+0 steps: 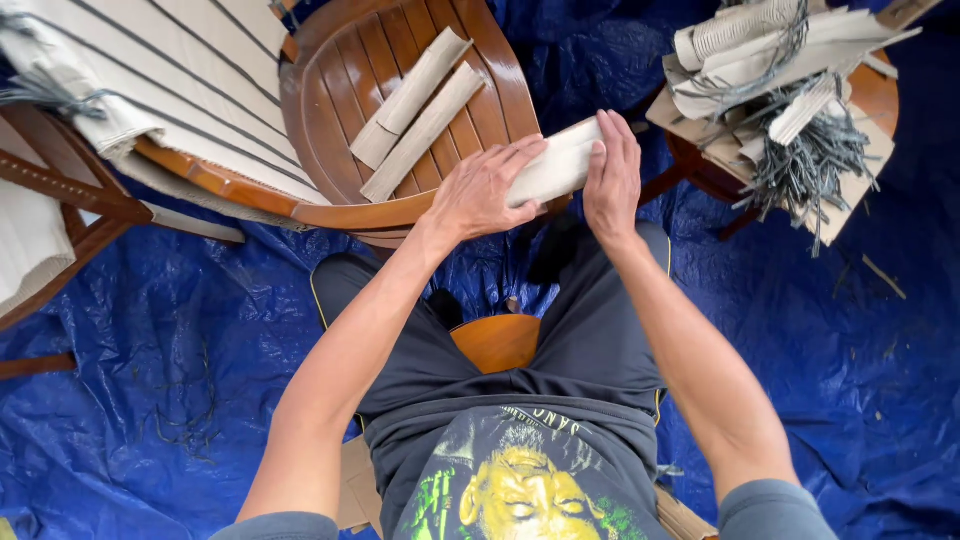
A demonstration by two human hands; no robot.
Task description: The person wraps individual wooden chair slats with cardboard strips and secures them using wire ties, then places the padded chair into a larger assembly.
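My left hand [482,190] and my right hand [612,175] both grip a pale folded strip of cardboard-like material [556,166], held just above the near edge of a round slatted wooden seat [330,90]. The left hand presses its fingers over the strip's near end; the right hand clasps its far end. Two similar folded strips [418,110] lie side by side on the wooden seat, just beyond my left hand.
A blue tarp [180,330] covers the floor. At the upper right a wooden stool [880,90] carries a pile of pale sheets and grey fibre strips [800,150]. A striped cream cushion [170,70] lies at the upper left. I sit on a wooden stool [495,340].
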